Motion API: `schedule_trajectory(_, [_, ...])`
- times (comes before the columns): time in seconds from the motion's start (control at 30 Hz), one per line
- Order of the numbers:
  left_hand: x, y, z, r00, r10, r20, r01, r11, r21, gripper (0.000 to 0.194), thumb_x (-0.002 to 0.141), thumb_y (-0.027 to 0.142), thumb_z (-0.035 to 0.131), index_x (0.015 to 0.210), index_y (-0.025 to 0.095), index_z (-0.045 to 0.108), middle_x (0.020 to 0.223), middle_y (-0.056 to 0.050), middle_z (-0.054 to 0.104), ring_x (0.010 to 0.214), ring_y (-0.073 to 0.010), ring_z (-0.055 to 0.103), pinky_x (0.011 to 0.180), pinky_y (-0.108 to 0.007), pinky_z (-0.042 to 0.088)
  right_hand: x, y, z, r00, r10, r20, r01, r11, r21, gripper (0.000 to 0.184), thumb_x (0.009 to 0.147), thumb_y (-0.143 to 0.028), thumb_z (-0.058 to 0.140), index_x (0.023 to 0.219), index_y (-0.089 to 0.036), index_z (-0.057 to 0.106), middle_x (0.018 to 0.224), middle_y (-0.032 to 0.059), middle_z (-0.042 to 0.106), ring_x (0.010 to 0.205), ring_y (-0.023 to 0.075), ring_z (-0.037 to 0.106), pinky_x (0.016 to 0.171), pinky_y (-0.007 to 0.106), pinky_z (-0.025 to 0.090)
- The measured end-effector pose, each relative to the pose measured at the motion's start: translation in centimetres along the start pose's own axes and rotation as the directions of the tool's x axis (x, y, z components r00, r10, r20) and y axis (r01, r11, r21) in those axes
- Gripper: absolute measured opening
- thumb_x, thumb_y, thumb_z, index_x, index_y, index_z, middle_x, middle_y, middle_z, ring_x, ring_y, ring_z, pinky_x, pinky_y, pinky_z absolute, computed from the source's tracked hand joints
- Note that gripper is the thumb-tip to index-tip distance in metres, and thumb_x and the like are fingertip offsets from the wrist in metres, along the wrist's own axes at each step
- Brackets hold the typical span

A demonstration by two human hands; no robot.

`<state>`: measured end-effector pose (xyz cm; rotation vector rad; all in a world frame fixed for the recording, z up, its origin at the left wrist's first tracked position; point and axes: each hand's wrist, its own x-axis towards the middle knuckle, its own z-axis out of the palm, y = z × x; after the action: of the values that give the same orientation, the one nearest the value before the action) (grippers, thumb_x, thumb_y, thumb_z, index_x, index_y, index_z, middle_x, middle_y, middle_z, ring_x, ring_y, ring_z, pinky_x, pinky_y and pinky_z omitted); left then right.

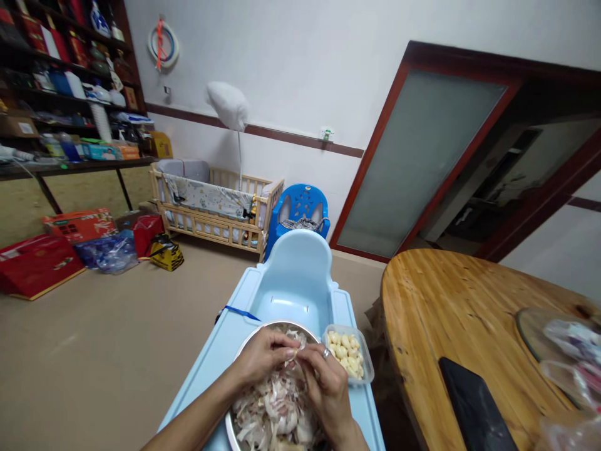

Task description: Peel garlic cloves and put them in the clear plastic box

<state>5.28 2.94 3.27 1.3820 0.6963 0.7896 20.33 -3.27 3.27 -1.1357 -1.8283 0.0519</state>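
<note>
My left hand [265, 356] and my right hand [326, 382] meet over a round metal bowl [230, 423], thumbs and fingertips pinched together. Between them is a small pale piece, a garlic clove [295, 354] by its look, mostly covered by the fingers. Papery garlic skins [277, 401] and some garlic heads fill the bowl. Beside my right hand, a clear plastic container [369, 369] holds several peeled garlic cloves [346, 351]. Bowl and container both rest on the tray of a light blue child's high chair [206, 369]. A ring is on my right hand.
A round wooden table [422, 326] stands at the right, with a black phone-like slab [474, 401] and plastic bags [573, 341]. Ahead are a blue plastic chair [300, 203] and a wooden crib [211, 219]. Red bags [40, 266] lie on the floor at left, below shelves.
</note>
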Motion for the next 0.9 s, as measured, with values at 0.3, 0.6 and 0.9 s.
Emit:
schedule_trajectory(0.3, [0.0,-0.6,0.4,0.998,-0.055,0.012,0.056,0.997,-0.049,0.023,0.067,0.032,0.069,0.079,0.014,0.075,0.067,-0.003,0.071,0.058,-0.0155,0.057,0.056,-0.023,0.039,0.0,0.3,0.5,0.999,-0.045,-0.013,0.043,0.994,-0.104,0.022,0.081,-0.006,0.039,0.078,-0.021,0.056,0.065,0.0032,0.058,0.061,0.0184,0.056,0.055,0.028,0.045])
schedule_trajectory(0.6, [0.2,-1.0,1.0,0.993,-0.094,-0.078,0.079,0.981,-0.178,0.027,0.062,0.035,0.071,0.074,0.011,0.072,0.052,0.0,0.06,0.047,-0.0114,0.05,0.052,-0.024,0.038,-0.3,1.0,0.6,0.992,-0.104,0.071,0.116,0.974,-0.194,0.017,0.077,-0.008,0.042,0.079,-0.019,0.054,0.071,0.005,0.055,0.062,0.02,0.052,0.054,0.028,0.042])
schedule_trajectory(0.9, [0.4,-0.8,0.3,0.979,0.021,-0.203,-0.052,0.987,-0.149,0.028,0.063,0.037,0.071,0.077,0.013,0.067,0.068,-0.001,0.063,0.061,-0.0134,0.053,0.058,-0.022,0.038,-1.8,1.0,0.5,0.973,-0.114,0.203,0.146,0.978,-0.151,0.021,0.068,-0.006,0.039,0.076,-0.021,0.051,0.068,0.004,0.058,0.061,0.0207,0.054,0.054,0.03,0.043])
